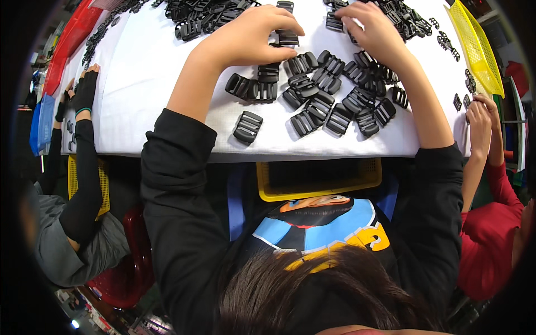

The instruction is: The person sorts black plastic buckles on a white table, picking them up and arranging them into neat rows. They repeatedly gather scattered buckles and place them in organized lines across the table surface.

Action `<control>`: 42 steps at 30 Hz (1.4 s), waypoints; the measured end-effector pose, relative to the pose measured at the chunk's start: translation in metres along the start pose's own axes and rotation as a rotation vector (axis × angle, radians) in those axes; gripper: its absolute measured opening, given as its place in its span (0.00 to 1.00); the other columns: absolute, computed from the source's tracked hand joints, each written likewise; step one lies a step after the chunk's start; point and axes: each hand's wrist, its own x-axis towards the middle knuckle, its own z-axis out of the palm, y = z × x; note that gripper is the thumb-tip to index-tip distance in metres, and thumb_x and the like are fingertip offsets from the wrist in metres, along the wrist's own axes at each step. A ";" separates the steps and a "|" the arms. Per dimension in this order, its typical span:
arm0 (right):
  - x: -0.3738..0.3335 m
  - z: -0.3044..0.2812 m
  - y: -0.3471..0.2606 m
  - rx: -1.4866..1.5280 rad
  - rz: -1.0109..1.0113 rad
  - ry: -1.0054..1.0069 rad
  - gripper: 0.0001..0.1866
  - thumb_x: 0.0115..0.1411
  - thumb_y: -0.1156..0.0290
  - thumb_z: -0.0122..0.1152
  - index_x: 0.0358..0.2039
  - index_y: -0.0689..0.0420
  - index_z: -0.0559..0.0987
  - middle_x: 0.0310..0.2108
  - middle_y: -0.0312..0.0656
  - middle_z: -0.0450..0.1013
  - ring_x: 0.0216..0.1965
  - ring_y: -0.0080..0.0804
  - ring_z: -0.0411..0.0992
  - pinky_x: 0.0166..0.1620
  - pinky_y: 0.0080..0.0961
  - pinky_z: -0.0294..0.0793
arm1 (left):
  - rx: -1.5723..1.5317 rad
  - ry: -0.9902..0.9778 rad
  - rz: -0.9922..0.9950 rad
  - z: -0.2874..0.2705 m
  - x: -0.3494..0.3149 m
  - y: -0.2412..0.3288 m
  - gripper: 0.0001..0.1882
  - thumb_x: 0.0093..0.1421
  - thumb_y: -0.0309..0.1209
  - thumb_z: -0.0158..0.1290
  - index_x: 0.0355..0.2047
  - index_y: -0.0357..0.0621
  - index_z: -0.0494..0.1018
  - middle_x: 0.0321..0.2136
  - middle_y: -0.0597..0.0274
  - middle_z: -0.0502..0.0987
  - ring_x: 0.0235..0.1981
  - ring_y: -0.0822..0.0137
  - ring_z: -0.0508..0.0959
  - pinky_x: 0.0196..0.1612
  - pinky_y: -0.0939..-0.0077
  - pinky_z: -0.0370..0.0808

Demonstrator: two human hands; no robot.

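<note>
My left hand (245, 39) rests on the white table (145, 72), its fingers closed over a black plastic buckle (288, 39). My right hand (373, 30) reaches into a heap of black buckle parts (402, 17) at the far right, fingertips bent down against a buckle piece (334, 22); whether it grips it is hidden. Between and below both hands lie several assembled black buckles (319, 106) spread on the table, one apart at the near edge (247, 127).
A yellow basket (318, 192) sits under the table's near edge. A yellow mesh tray (474, 47) stands at the right, a red tray (70, 39) and a blue bin (44, 120) at the left. Co-workers' hands (85, 89) (480, 114) work on both sides. More buckles (204, 14) lie far back.
</note>
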 end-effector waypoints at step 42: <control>0.062 0.014 -0.059 0.307 0.104 -0.250 0.23 0.45 0.70 0.58 0.43 0.61 0.69 0.29 0.48 0.68 0.32 0.39 0.68 0.36 0.30 0.68 | 0.031 0.317 -0.316 0.000 -0.030 -0.030 0.13 0.53 0.38 0.55 0.26 0.38 0.75 0.21 0.59 0.70 0.28 0.60 0.71 0.33 0.69 0.67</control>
